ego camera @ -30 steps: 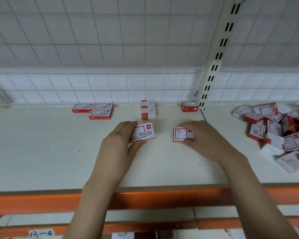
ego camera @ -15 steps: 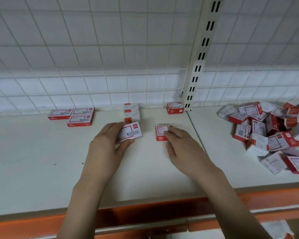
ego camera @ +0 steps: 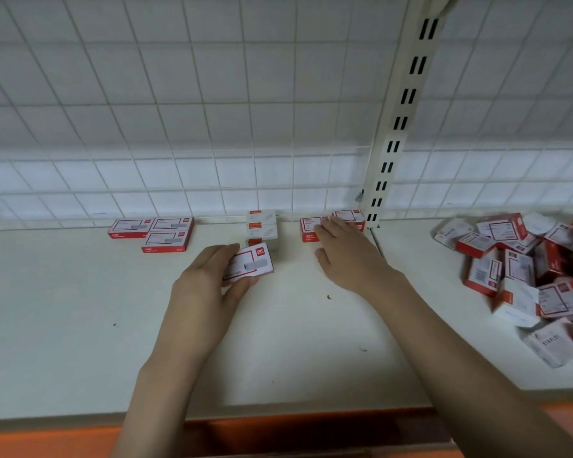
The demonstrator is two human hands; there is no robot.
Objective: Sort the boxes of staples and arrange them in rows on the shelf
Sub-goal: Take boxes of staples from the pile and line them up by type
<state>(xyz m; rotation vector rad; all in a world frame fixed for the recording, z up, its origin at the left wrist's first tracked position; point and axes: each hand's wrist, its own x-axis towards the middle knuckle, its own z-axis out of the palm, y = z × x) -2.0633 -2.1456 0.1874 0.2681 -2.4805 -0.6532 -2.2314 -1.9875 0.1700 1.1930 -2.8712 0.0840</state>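
On the shelf point(ego camera: 80, 325), both hands are on staple boxes.
Left hand point(ego camera: 209, 282) pinches a red-white box point(ego camera: 250, 264) mid-shelf; right hand point(ego camera: 348, 256), fingers straight, presses a box point(ego camera: 308, 228) at the far edge beside another box point(ego camera: 349, 216). Unsorted pile point(ego camera: 526, 269) lies right.

On the shelf point(ego camera: 80, 325), three flat boxes point(ego camera: 153, 231) lie far left, a small stack point(ego camera: 261, 226) mid-back (against the grid), a loose pile point(ego camera: 526, 272) right.

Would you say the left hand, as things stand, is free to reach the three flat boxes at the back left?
Probably not yet: the left hand already grips a box, though the shelf towards the three flat boxes lies bare.
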